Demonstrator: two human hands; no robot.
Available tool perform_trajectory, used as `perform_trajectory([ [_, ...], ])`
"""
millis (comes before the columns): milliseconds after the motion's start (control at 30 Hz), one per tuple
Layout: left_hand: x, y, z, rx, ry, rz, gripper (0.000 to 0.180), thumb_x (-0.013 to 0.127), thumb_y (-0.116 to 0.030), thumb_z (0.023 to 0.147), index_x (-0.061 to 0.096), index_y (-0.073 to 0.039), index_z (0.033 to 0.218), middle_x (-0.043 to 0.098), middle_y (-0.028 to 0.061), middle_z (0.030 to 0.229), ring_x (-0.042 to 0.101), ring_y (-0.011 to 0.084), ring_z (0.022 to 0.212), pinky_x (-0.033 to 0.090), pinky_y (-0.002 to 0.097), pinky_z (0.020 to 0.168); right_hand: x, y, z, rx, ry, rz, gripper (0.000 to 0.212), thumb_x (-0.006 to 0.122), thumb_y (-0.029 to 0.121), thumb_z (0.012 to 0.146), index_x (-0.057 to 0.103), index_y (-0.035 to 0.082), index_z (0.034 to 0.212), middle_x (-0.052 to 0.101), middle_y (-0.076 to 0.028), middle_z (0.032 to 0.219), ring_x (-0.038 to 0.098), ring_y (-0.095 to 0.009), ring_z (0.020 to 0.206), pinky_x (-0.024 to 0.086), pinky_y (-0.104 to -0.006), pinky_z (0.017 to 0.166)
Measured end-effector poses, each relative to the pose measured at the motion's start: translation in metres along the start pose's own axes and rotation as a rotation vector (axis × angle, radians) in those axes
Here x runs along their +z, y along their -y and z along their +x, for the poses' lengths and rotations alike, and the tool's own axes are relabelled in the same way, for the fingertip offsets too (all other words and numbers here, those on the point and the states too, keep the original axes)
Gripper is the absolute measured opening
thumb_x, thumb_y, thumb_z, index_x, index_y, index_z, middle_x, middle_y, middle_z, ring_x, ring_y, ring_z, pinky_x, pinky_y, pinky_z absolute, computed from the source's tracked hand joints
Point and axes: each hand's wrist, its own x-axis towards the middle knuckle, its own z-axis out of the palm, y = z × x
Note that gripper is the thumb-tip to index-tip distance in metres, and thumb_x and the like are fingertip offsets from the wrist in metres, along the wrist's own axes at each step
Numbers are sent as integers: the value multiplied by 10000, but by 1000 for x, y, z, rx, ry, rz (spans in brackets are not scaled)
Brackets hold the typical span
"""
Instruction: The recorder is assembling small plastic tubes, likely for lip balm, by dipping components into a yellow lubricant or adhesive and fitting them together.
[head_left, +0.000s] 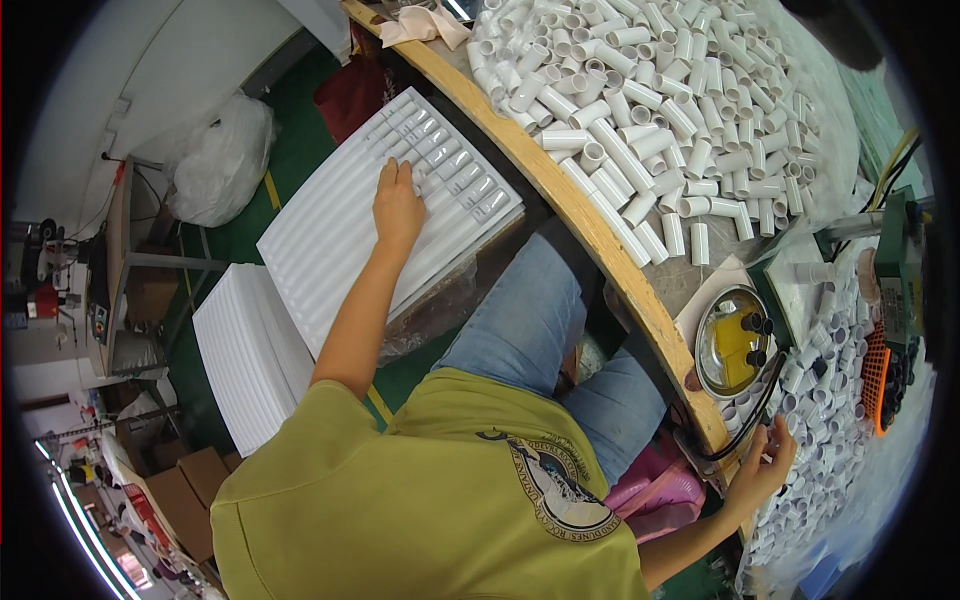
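Beside the desk [590, 225], the ridged white tray [335, 235] lies under my left hand [399, 212], well apart from my right hand [764, 466]; I can't tell either's grip.

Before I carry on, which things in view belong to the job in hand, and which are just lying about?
Likely in the job, judging by the hands:
ribbed tray, at the left hand
small parts, by the right hand
white tubes
dish

Apparently lying about:
plastic bag
cardboard boxes
crumpled cloth or paper
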Motion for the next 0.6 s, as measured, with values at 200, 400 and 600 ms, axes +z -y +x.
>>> perform_trajectory([
  [200, 16, -28, -13, -166, 1, -202, 679, 666, -90, 742, 370, 80, 1329, 199, 345, 1435, 181, 500, 1336, 214, 442, 1101, 5, 0, -3, 81, 33, -24, 239, 626, 97, 868, 624, 22, 1095, 602, -62, 903, 500, -116, 665, 399, -240, 551],
  [400, 31, -36, -15, -235, -105, -578, 752, 621, -89, 744, 266, 57, 1391, 78, 323, 1482, 59, 443, 1394, 94, 425, 1133, 8, -2, -2, 72, -36, 17, 238, 629, 61, 851, 637, 19, 1085, 590, -45, 815, 481, -103, 633, 394, -223, 557],
  [600, 36, -35, -15, -214, -171, -670, 684, 583, -74, 768, 296, 12, 1382, 72, 307, 1493, 19, 404, 1410, 56, 428, 1134, 14, -5, 2, 64, -164, 96, 281, 578, 8, 842, 616, 1, 1120, 597, -51, 833, 524, -101, 682, 430, -225, 627],
])
